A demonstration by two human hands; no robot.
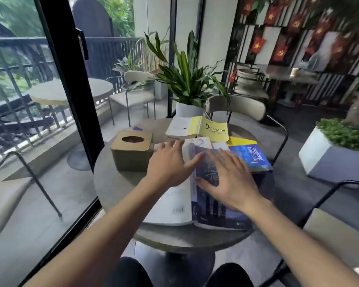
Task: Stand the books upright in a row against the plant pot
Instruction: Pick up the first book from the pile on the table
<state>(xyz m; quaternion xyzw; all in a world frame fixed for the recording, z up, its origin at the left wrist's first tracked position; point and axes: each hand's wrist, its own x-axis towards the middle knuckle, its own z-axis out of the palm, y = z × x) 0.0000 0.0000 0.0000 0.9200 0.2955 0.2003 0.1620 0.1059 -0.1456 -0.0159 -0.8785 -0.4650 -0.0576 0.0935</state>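
Hands pressing flat on an open dark-covered book [211,206] lying cover-up on the round table [116,195]: left hand [170,162] and right hand [230,177], fingers spread, grasp nothing. Yellow book [214,129] and blue book [251,156] lie flat nearer the white plant pot [188,110].

A café is suggested: small round tabletops [116,204] with chairs [236,106], a tissue box [132,152], planters [330,158], a balcony seating area [71,92].

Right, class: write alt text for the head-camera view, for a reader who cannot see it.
Both hands, left hand and right hand, press flat on a dark blue book lying open on a round table. Beyond lie a yellow open book and a blue book, before a white plant pot.
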